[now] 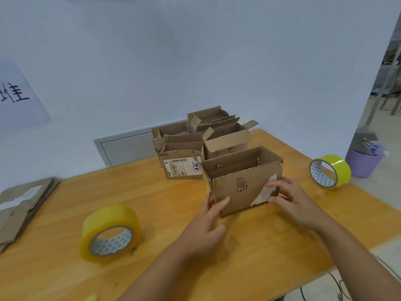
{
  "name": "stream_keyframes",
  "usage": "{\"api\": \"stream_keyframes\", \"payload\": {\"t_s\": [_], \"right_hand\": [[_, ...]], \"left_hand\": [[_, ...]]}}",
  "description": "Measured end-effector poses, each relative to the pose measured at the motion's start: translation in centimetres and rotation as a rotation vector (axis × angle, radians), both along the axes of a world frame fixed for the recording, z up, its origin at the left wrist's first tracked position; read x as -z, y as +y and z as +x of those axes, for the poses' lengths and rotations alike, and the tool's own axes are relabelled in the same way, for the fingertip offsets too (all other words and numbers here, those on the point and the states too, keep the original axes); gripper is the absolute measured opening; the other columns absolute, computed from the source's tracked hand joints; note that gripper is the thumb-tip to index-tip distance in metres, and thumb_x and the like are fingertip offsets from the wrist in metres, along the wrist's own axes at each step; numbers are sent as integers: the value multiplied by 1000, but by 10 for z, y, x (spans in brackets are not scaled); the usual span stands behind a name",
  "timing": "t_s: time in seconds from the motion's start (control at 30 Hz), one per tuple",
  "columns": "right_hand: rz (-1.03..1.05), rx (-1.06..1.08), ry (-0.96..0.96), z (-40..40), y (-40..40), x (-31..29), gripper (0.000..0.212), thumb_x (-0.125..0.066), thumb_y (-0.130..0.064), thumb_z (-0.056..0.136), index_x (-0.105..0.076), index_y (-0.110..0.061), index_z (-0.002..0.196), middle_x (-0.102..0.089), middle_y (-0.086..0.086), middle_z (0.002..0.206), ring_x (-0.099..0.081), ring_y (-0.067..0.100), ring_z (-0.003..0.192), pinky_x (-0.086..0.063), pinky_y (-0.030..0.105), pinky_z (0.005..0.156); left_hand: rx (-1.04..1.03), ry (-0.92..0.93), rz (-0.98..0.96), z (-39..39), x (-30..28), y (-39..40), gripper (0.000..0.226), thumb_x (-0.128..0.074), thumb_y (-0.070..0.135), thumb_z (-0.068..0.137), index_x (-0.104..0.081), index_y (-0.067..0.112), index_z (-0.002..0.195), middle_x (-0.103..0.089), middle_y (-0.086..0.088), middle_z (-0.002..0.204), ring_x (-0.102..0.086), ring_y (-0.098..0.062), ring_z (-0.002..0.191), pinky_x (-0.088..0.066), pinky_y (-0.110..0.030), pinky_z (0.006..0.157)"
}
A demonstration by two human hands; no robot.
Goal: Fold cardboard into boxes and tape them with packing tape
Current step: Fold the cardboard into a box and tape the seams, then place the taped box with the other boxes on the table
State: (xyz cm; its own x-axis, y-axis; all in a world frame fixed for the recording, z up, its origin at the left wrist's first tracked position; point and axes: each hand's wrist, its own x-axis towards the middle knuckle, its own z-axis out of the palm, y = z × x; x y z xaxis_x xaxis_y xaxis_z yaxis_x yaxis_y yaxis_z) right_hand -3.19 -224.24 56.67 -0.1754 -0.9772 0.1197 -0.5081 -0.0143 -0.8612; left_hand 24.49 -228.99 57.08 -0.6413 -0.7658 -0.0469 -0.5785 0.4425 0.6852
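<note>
An open-topped brown cardboard box [238, 187] stands upright on the wooden table [152, 213], just in front of me. My left hand [208, 224] touches its lower left corner with nearly straight fingers. My right hand [290, 203] rests against the box's right front face, fingers and thumb spread over a pale label there. A large roll of yellowish packing tape [110, 232] lies on the table to the left. A second, brighter yellow tape roll [329, 171] stands on edge at the right.
Several folded open boxes [201, 144] are grouped at the table's far edge against the wall. Flat cardboard sheets [21, 205] are stacked at the left edge. A purple bin [362, 162] with rubbish stands on the floor beyond the right edge.
</note>
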Motion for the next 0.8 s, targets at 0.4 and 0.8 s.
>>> {"api": "stream_keyframes", "payload": {"t_s": [0.4, 0.8], "right_hand": [[102, 112, 431, 10, -64, 10, 70, -59, -38, 94, -22, -38, 154, -9, -5, 159, -34, 24, 140, -44, 40, 106], [-157, 220, 629, 69, -35, -2, 62, -57, -48, 93, -42, -22, 148, -49, 3, 142, -45, 20, 129, -46, 39, 102]], "left_hand": [[-58, -509, -236, -48, 3, -65, 69, -27, 72, 95, 16, 58, 147, 38, -5, 156, 24, -24, 149, 14, -46, 121], [-173, -327, -552, 6, -20, -17, 64, -28, 64, 99, -16, 37, 156, -5, 1, 167, -6, -20, 152, -8, -41, 124]]}}
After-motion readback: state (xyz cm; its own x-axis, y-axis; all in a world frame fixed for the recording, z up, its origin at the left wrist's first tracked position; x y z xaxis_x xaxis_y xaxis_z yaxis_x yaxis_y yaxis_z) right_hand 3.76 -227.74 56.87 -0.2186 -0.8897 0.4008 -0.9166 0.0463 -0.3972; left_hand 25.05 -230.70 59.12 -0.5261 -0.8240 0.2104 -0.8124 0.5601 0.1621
